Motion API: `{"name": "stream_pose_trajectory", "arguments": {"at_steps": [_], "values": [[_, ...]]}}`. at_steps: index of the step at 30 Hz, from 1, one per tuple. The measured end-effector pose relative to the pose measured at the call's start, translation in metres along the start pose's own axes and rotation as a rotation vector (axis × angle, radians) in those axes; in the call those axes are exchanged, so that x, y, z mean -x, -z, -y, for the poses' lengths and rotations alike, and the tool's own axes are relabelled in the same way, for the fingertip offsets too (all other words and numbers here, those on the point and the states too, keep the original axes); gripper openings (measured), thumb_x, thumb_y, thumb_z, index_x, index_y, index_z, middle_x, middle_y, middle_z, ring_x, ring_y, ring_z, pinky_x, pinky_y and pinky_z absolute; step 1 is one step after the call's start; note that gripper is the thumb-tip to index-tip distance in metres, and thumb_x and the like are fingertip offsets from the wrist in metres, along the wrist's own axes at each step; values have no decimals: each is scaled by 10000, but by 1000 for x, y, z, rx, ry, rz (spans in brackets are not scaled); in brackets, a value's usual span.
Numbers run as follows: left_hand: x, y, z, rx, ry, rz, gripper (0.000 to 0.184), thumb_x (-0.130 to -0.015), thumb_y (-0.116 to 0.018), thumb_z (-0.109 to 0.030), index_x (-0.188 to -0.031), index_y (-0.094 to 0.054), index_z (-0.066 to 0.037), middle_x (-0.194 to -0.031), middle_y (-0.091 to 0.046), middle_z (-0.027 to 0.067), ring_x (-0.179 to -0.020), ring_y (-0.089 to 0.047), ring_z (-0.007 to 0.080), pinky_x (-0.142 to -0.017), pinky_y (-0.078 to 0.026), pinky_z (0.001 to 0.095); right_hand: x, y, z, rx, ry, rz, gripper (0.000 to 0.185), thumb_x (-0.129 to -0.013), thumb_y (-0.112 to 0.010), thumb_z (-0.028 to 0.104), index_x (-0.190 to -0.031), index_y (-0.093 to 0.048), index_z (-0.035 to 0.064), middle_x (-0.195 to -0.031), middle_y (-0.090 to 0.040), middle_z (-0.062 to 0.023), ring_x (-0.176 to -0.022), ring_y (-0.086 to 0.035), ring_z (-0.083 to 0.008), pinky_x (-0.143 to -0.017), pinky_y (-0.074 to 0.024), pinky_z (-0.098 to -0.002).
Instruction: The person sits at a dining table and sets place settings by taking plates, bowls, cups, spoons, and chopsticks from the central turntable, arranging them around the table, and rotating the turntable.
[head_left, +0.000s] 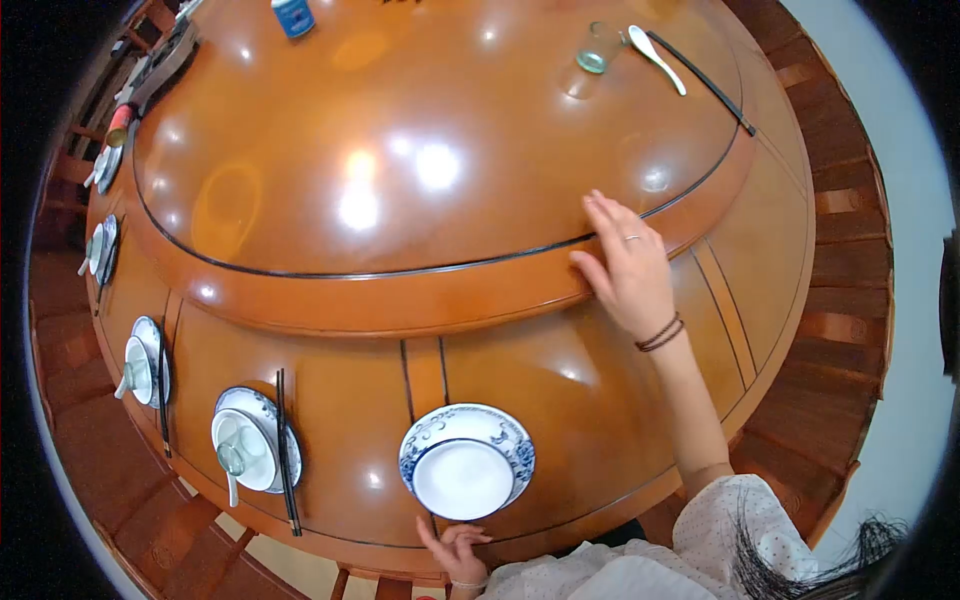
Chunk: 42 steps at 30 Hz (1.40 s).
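My right hand [630, 265] reaches over the raised rim of the round wooden turntable [400, 240], empty, with fingers stretched and thumb apart. I cannot tell whether it touches the rim. Down at the table's near edge, my left hand [455, 550] has its fingers apart and holds nothing. Just beyond it sits a blue-and-white patterned plate [490, 425] with a plain white bowl [463, 480] on it. Toward the far right of the turntable stand a clear drinking glass [598, 50], a white spoon [657, 62] and black chopsticks [700, 80].
Set places line the left side, the nearest with a plate [250, 400], bowl [258, 470], small glass [230, 458] and chopsticks [286, 450]. A blue container [293, 17] stands at the turntable's far side. Wooden chairs [840, 210] ring the table.
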<state>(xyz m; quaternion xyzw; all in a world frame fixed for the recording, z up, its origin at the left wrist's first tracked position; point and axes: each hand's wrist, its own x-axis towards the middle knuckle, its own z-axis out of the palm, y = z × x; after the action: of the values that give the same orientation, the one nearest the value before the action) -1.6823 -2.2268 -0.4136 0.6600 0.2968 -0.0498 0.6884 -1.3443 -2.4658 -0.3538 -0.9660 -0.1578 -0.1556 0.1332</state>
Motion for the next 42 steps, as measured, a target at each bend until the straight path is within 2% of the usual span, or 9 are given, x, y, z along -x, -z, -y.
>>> {"name": "stream_pose_trajectory", "arguments": {"at_steps": [6,7,8,10,15,20,26,32,42], "values": [[-13,11,23,-110,-456,-832,468,-909,-370,-230,-1301,-255,-3,-632,-406,28,-496,-330,89,-527,-336,239,5,-29,-7,-77,45,26,520,-854,-499,288,-1272,-389,-2,-1368,-327,-163,-1286,-281,-283,-1045,-199,-478],[-10,-23,-45,-201,-243,-861,405,-918,-357,-224,-1254,-328,-1,-679,-393,23,-555,-334,82,-506,-276,238,6,-30,-8,-101,65,20,522,-854,-498,291,-1269,-391,-7,-1368,-326,-166,-1289,-275,-285,-1046,-199,-479],[-24,-5,-57,-533,-439,-840,282,-918,-386,-178,-1144,-410,-11,-708,-396,24,-580,-335,88,-500,-271,240,7,-30,-11,-126,85,12,525,-853,-497,294,-1266,-393,-13,-1368,-325,-170,-1292,-269,-288,-1047,-199,-480],[-37,-72,-121,-120,-701,-1073,220,-914,-422,-134,-1101,-423,-17,-751,-423,36,-623,-372,108,-533,-314,248,10,-29,-18,-209,186,19,540,-842,-510,301,-1261,-395,-21,-1372,-317,-167,-1297,-253,-294,-1050,-204,-468],[-97,-152,-187,-739,-1308,-409,379,-793,-539,66,-1147,-424,-6,-979,-509,136,-851,-521,209,-685,-468,272,18,-11,-49,-391,568,192,583,-791,-580,271,-1256,-397,-29,-1379,-299,-164,-1297,-247,-295,-1055,-216,-442],[-194,-305,-253,-841,-1176,-116,456,-763,-628,-85,-1180,-457,-20,-1191,-437,159,-1133,-424,318,-942,-361,387,12,6,-89,-669,649,256,479,-754,-610,200,-1156,-491,-32,-1307,-373,-176,-1279,-280,-301,-1034,-262,-440],[-333,-402,-284,-866,-1038,-320,779,-711,-674,-372,-1298,-302,-20,-1299,-331,225,-1181,-382,351,-955,-376,392,-55,16,-191,-530,239,-273,157,-710,-659,115,-789,-566,17,-1010,-572,-151,-1020,-501,-312,-877,-400,-396],[-366,-424,-304,-991,-1015,-341,720,-717,-645,-430,-1272,-389,-49,-1222,-468,146,-1143,-441,293,-932,-401,378,-137,-12,-284,-158,34,-321,305,-735,-682,240,-884,-525,25,-1024,-530,-137,-973,-486,-333,-825,-412,-388],[-369,-427,-322,-1188,-971,-261,725,-681,-629,-554,-1217,-480,-90,-1034,-553,139,-993,-556,277,-827,-463,363,-152,-32,-281,-21,8,-280,206,-793,-611,227,-865,-547,45,-901,-528,-120,-871,-508,-281,-746,-426,-399]]}}
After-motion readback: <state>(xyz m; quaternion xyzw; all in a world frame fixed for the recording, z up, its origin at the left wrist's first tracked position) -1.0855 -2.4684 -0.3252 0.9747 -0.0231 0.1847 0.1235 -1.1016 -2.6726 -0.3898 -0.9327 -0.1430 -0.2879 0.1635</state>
